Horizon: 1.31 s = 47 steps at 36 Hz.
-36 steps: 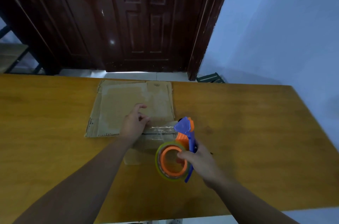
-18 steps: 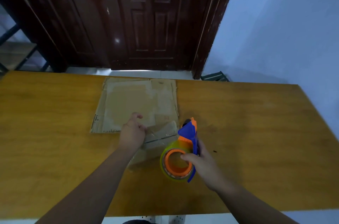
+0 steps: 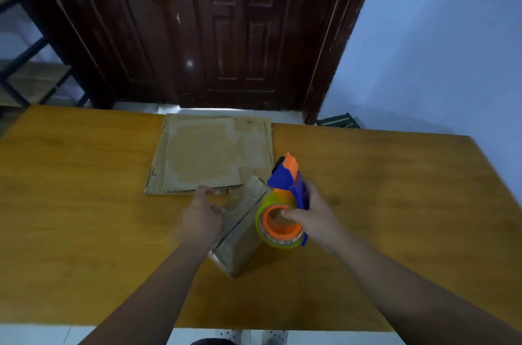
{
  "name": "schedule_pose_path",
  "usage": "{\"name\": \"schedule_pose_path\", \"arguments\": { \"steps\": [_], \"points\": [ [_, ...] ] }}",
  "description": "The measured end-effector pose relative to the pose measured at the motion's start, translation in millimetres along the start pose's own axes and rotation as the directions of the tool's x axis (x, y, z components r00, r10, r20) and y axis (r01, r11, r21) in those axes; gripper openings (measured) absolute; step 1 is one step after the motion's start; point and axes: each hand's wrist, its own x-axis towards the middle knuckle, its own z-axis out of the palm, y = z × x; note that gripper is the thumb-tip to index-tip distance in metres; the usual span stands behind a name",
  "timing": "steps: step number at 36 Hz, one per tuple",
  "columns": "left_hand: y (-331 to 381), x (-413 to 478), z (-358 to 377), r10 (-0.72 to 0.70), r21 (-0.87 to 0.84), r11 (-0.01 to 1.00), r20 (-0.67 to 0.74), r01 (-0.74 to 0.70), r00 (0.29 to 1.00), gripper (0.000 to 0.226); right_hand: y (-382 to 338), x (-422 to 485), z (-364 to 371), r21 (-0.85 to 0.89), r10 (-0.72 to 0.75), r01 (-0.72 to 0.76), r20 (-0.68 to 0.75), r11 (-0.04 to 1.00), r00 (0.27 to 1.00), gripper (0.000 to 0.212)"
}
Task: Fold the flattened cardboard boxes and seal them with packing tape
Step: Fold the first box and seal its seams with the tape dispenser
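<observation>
Left hand (image 3: 202, 217): lay against box (image 3: 240, 243) side, likely steadying it; blur hid whether it clasped.
Right hand (image 3: 316, 214): grasped dispenser (image 3: 285, 203), roll beside box, poised for taping.

Left hand (image 3: 202, 217): motion-blurred where I grip the small box (image 3: 240, 240); I cannot separate the fingers. The box's left face is hidden behind that hand, and its right side behind the tape dispenser (image 3: 285, 203). The dispenser handle is buried in my right hand (image 3: 316, 214). Flat cardboard (image 3: 209, 158): near edge partly covered by my fingers and the box; printed marks there too small to read. My 2 forearms are cut by the bottom edge, the door (image 3: 226, 28) by the top, the shelf (image 3: 31, 79) by the left.
</observation>
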Motion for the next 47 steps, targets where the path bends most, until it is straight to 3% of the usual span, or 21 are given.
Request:
{"name": "schedule_pose_path", "arguments": {
  "steps": [5, 9, 15, 19, 25, 31, 34, 44, 47],
  "points": [
    [-10, -16, 9, 0.004, -0.062, 0.998, 0.021, -0.002, 1.0, 0.026, -9, 0, 10, -0.12, -0.147, 0.14, -0.056, 0.983, 0.988, 0.049],
    [-16, -44, 30, 0.026, -0.261, 0.965, 0.04, -0.014, 0.999, 0.026, -9, 1, 18, -0.206, -0.247, 0.225, -0.087, 0.952, 0.965, 0.044],
    [-20, -67, 49, -0.089, -0.457, 0.884, 0.036, 0.095, 0.995, 0.031, 5, -1, 14, -0.32, -0.3, 0.274, -0.034, 0.907, 0.953, 0.053],
    [-17, -72, 58, -0.201, -0.551, 0.795, 0.151, 0.252, 0.968, 0.032, 12, -2, 2, -0.385, -0.289, 0.26, -0.02, 0.885, 0.957, 0.063],
    [-10, -69, 62, -0.302, -0.725, 0.574, 0.246, 0.381, 0.921, 0.032, 13, -3, -12, -0.426, -0.329, 0.284, -0.032, 0.859, 0.944, 0.067],
    [-3, -59, 56, -0.275, -0.735, 0.624, 0.114, 0.267, 0.955, 0.035, 9, -3, -26, -0.386, -0.323, 0.289, -0.025, 0.876, 0.946, 0.072],
    [-1, -49, 51, -0.324, -0.774, 0.585, 0.051, 0.242, 0.945, 0.035, 6, -5, -34, -0.352, -0.312, 0.286, -0.02, 0.891, 0.95, 0.071],
    [22, -21, 47, -0.277, -0.866, 0.484, -0.014, 0.127, 0.961, 0.035, 1, -3, -45, -0.338, -0.385, 0.336, -0.089, 0.879, 0.919, 0.069],
    [25, -13, 49, -0.215, -0.828, 0.555, -0.051, 0.079, 0.975, 0.036, -5, 2, -50, -0.402, -0.431, 0.367, -0.08, 0.839, 0.899, 0.062]
  ]
}}
